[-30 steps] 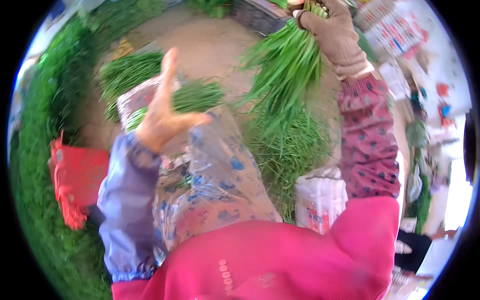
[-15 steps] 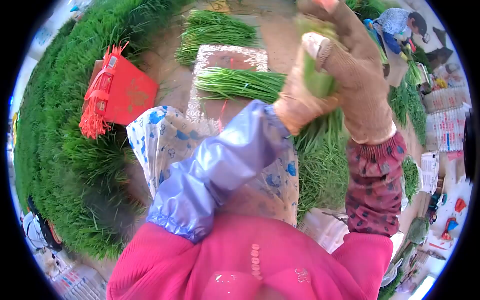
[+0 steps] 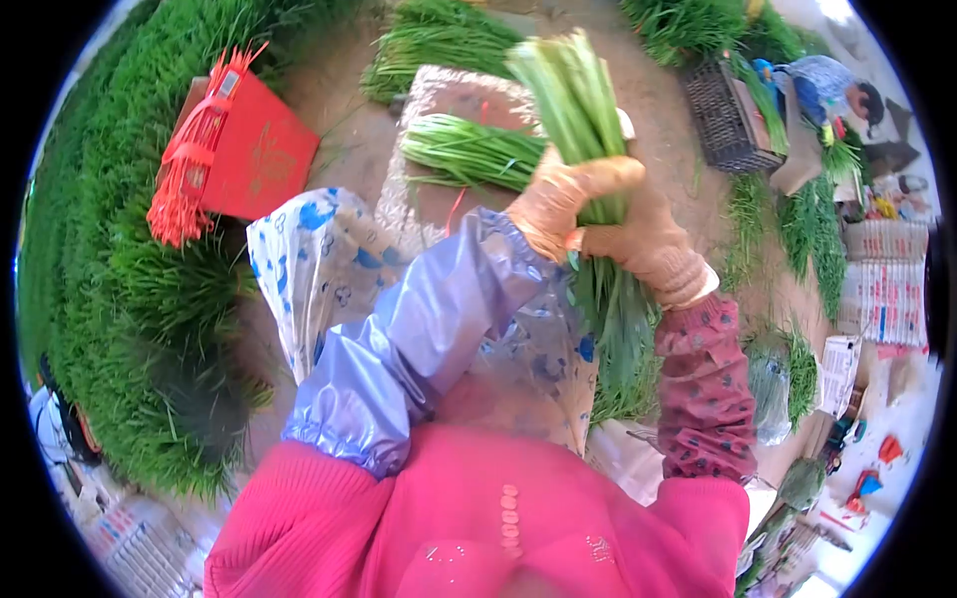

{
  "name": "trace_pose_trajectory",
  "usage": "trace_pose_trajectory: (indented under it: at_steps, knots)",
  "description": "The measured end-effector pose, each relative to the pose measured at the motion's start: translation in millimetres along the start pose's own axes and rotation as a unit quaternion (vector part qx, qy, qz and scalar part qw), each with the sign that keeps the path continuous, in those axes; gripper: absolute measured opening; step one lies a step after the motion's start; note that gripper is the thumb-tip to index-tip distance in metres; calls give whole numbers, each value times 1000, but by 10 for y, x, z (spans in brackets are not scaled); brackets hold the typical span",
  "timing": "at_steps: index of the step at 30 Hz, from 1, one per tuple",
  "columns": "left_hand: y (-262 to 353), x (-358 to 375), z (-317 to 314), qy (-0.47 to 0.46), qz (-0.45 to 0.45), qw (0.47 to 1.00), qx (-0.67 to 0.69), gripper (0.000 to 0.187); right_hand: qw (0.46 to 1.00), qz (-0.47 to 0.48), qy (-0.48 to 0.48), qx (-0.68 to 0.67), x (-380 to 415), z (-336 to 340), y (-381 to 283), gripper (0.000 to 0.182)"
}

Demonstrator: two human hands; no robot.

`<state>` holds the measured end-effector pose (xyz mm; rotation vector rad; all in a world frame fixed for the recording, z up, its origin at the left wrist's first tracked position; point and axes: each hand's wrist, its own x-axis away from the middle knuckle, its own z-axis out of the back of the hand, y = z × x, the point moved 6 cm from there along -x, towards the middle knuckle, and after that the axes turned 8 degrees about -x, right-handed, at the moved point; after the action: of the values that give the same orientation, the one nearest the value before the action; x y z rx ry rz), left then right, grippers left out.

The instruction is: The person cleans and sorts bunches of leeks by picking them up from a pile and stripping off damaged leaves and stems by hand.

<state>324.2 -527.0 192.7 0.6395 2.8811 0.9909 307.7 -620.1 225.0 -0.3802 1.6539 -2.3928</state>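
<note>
Both my gloved hands are closed around one bunch of chives (image 3: pixel 573 95). Its pale stem ends point up and away, and the green leaves hang down by my right wrist. My left hand (image 3: pixel 563 199), in a tan glove, grips the middle from the left. My right hand (image 3: pixel 648 239), in a brown knitted glove, holds it from the right, with some fingers hidden behind the stems. Another bundle of chives (image 3: pixel 469 149) lies on a patterned board (image 3: pixel 404 199) beyond my left forearm. A red strand (image 3: pixel 456 209) lies on that board.
On the left, a red box (image 3: pixel 264 159) with red ties (image 3: pixel 189 179) strapped to it stands beside a large heap of greens (image 3: pixel 100 249). More chives (image 3: pixel 439 45) lie behind the board. A dark crate (image 3: pixel 733 115) and a co-worker (image 3: pixel 817 80) are at the upper right.
My hands have come down and slightly left with the bunch, and the right glove has moved lower on it. The stem ends now show clearly above the gloves. The view has shifted a little.
</note>
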Motion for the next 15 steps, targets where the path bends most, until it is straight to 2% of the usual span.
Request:
trace_pose_trajectory:
  at_steps: [2,5,6,7,8,9,10,12,13,15]
  knots:
    - [-214,-13,78,-14,-33,998,-61,62,998,-56,-3,-19,78,24,225,104]
    - [-555,-48,431,-97,-99,943,-302,90,993,-82,23,-81,194,110,378,86]
    - [-518,6,542,-97,-86,887,-444,88,983,-128,30,-129,221,149,447,77]
    - [-481,61,653,-101,-77,797,-590,85,968,-174,38,-177,254,184,516,68]
    - [-441,120,763,-112,-72,695,-707,83,967,-178,38,-180,270,236,526,68]
    - [-349,143,1083,-29,-58,731,-679,68,971,-190,59,-131,286,335,533,58]
    - [-280,136,1427,49,-95,706,-700,59,973,-200,81,-81,288,436,561,47]
    - [-82,111,1940,157,-62,714,-679,40,971,-202,96,-90,258,563,676,44]
    - [77,116,2091,210,-48,718,-662,32,978,-185,82,-56,209,611,715,49]
    - [272,-14,2190,246,13,553,-796,30,983,-169,70,-16,102,679,761,55]
